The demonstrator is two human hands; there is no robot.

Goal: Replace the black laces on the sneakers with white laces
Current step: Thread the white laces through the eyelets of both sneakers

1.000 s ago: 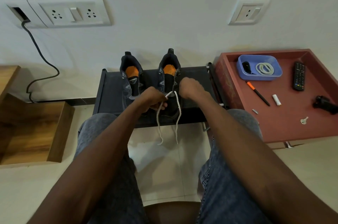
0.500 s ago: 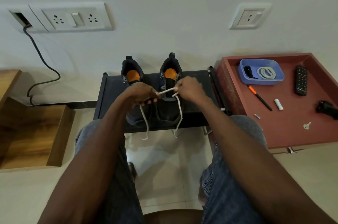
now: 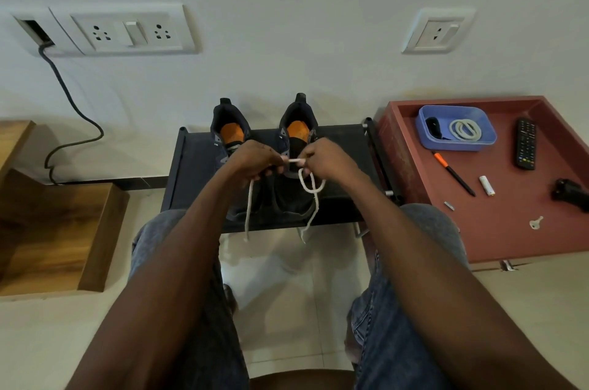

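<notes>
Both hands (image 3: 294, 163) pinch white lace (image 3: 310, 187), looped, ends dangling.

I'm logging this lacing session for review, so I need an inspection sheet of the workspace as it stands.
Surface: black rack against the wall, carrying both sneakers.
Job's things: left sneaker and right sneaker, orange insoles showing; white lace stretched between the hands above the right sneaker, a loop and two ends hanging.
Clutter: red tray with blue bin holding a coiled lace, remote, pen, key.
Grippers: left hand and right hand each pinch the lace.
Cables: dark cable runs from the wall box downward.
Surroundings: wall sockets, wooden furniture, tiled floor.
</notes>
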